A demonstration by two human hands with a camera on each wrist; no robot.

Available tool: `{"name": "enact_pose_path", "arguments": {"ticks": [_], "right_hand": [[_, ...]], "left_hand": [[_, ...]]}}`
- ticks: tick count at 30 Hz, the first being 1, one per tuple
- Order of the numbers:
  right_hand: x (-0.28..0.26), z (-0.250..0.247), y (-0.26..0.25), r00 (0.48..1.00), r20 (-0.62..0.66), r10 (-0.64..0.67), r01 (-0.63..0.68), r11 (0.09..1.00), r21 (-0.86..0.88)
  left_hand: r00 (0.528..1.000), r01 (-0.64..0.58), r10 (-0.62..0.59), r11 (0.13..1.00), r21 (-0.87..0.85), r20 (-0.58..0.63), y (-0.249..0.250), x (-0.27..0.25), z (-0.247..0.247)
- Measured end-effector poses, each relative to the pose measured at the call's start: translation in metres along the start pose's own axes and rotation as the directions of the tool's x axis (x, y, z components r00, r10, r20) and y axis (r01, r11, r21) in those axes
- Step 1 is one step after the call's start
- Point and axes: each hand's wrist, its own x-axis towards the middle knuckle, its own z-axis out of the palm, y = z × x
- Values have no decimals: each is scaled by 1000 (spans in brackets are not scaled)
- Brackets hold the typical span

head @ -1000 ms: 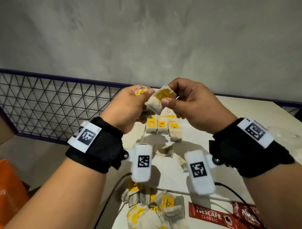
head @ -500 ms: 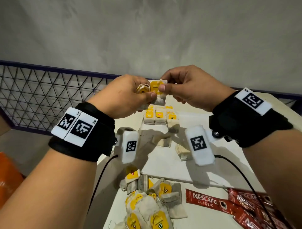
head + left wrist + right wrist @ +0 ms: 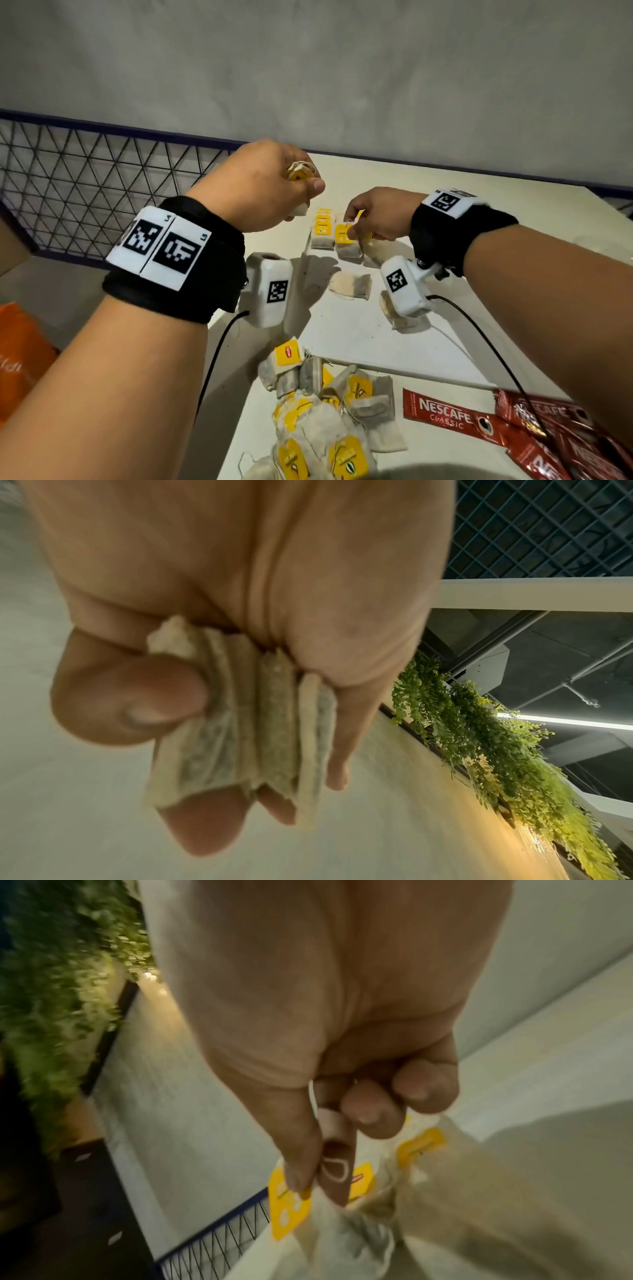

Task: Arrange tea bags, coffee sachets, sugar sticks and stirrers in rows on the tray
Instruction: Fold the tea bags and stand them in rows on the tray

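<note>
the hands, pressed together up high half a second earlier, had split: the right hand had dropped to the tray while the left hand stayed raised.

at the right fingertips, thumb and forefinger pinched a tea bag by its yellow tag end, the other fingers curled behind. it was going down at the right end of the short row of tea bags on the tray's far side.

the left fingers were wrapped round a small stack of tea bags, thumb clamping them flat, a string bunched at the top in the head view.

further out, two loose tea bags lay mid-tray, apart from the row. the unsorted pile of tea bags sat off the tray's near edge, with red coffee sachets beside it.

these bags looked feather-light, soft and crumply, paper easily torn, strings ready to tangle. best taken by the stiffer tag or a folded top edge, i'd say, never the pouch. sugar sticks and stirrers weren't in view.
</note>
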Motion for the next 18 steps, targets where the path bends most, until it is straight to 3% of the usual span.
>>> {"name": "enact_pose_path", "arguments": {"ticks": [3, 9, 18], "right_hand": [[6, 3, 0, 998, 48, 33, -38, 994, 105], [12, 5, -4, 998, -23, 63, -67, 962, -263], [14, 10, -7, 995, -87, 50, -85, 881, -465]], "left_hand": [[1000, 2, -2, 1000, -12, 1, 0, 0, -2], [1000, 18, -17, 1000, -20, 7, 1, -1, -3], [1000, 11, -9, 997, -72, 19, 0, -2, -2]]}}
